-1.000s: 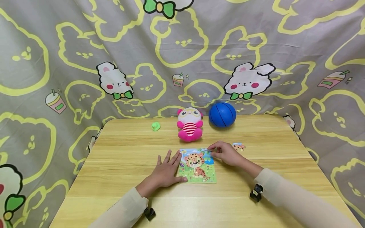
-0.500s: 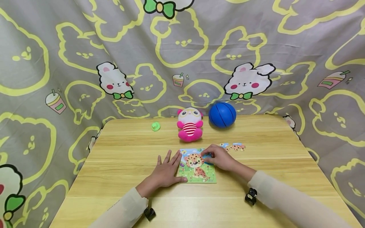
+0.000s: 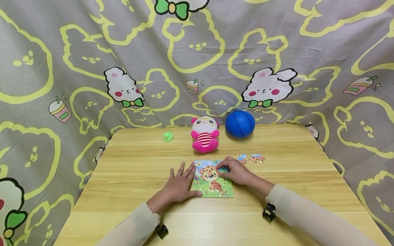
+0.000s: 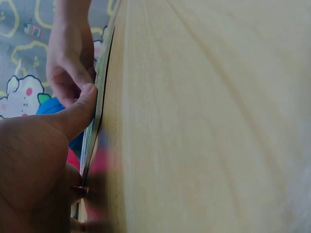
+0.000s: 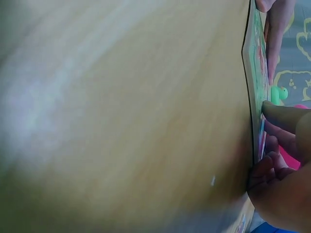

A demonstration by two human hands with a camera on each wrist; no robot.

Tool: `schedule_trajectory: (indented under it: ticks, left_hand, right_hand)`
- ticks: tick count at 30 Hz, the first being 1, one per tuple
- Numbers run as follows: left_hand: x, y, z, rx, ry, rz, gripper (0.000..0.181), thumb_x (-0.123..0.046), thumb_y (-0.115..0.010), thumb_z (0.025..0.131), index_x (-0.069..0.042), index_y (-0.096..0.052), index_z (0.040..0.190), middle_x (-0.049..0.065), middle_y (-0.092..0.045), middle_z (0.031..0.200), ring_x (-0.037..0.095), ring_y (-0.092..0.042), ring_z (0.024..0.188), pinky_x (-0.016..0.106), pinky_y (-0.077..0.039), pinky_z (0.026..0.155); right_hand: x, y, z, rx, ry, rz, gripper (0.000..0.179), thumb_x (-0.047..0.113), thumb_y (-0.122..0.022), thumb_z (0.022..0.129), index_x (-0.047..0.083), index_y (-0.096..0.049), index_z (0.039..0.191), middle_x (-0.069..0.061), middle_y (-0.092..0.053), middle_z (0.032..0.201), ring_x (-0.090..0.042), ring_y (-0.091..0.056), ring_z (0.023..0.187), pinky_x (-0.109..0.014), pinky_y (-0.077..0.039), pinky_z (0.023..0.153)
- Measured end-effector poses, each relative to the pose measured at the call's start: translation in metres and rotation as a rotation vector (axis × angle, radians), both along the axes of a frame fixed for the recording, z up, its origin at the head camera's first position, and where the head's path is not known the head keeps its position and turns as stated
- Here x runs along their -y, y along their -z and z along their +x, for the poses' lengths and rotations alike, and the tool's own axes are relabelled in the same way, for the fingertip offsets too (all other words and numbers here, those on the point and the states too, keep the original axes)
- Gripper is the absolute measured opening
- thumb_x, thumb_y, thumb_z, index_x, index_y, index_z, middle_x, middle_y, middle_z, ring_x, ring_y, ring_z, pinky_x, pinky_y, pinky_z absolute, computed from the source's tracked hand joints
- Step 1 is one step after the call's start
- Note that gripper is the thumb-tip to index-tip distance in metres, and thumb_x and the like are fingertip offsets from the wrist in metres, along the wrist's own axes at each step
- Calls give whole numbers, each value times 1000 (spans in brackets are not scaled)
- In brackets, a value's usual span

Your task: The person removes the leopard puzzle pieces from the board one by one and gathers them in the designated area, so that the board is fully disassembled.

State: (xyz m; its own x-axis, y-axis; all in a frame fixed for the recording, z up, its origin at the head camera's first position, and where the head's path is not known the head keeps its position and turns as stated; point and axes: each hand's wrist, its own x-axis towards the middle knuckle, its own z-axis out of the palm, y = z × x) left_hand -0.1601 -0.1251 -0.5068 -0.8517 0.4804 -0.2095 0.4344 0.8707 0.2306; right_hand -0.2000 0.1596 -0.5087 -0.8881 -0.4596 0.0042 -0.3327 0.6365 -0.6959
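Note:
A square jigsaw puzzle [image 3: 212, 186] with a cartoon leopard lies flat on the table. My left hand [image 3: 178, 186] is spread along its left side, the thumb pressing the lower left corner; the left wrist view shows that thumb [image 4: 85, 102] on the board's face. Over the puzzle's upper right, my right hand [image 3: 238, 171] has thumb and index finger bent together at a puzzle piece, which they mostly hide. In the right wrist view the right thumb [image 5: 279, 114] touches the printed face, with the other fingers curled. Two loose leopard pieces lie past the right hand, one puzzle piece [image 3: 257, 158] farther right.
Behind the puzzle sits a pink panda plush [image 3: 205, 139] in a striped shirt. A blue ball [image 3: 240, 124] stands to its right and a small green duck [image 3: 168, 136] to its left. A patterned curtain [image 3: 212, 54] hangs around the wooden table [image 3: 135, 160].
My right hand has moved a little left and down from the puzzle's top right corner. A loose piece behind that hand has come into view. The left hand stays in place.

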Motion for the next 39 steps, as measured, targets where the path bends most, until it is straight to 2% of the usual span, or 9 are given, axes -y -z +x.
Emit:
schedule_trajectory:
  ticks: [2, 8, 21, 28, 39]
  left_hand:
    - [0, 0, 0, 0, -1, -2, 112, -82, -53, 87, -15, -13, 167, 0, -5, 175, 39, -2, 159, 77, -10, 115]
    - [0, -1, 1, 3, -1, 1, 112, -82, -54, 87, -15, -13, 167, 0, -6, 174, 39, -2, 159, 78, -10, 115]
    - [0, 1, -1, 9, -6, 5, 112, -82, -53, 87, -15, -12, 167, 0, -6, 175, 39, -2, 159, 77, -9, 115]
    - [0, 1, -1, 10, -10, -2, 113, -83, -53, 87, -16, -12, 167, -1, -5, 175, 39, -2, 159, 77, -10, 116]
    - [0, 2, 0, 5, -9, -3, 112, -82, -53, 87, -15, -12, 167, 0, -6, 175, 39, -2, 159, 78, -10, 115]
  right_hand:
    - [1, 0, 0, -2, -4, 0, 24, 15, -82, 90, 16, -77, 114, 1, -62, 105, -15, -60, 101, -37, -51, 90]
    - [2, 1, -1, -11, -14, 0, 22, 11, -82, 89, 14, -75, 110, 1, -60, 101, -14, -55, 93, -30, -49, 84]
    - [3, -4, -4, -6, -41, 31, 15, 10, -81, 89, 12, -70, 100, -2, -57, 96, -16, -52, 89, -31, -46, 81]
    - [3, 0, -3, -4, -24, 32, 18, 13, -81, 90, 13, -71, 105, 0, -56, 98, -14, -51, 90, -30, -46, 82]
    - [4, -5, -5, 21, -65, 38, 18, 8, -79, 91, 10, -70, 106, -3, -55, 98, -16, -49, 89, -30, -45, 80]
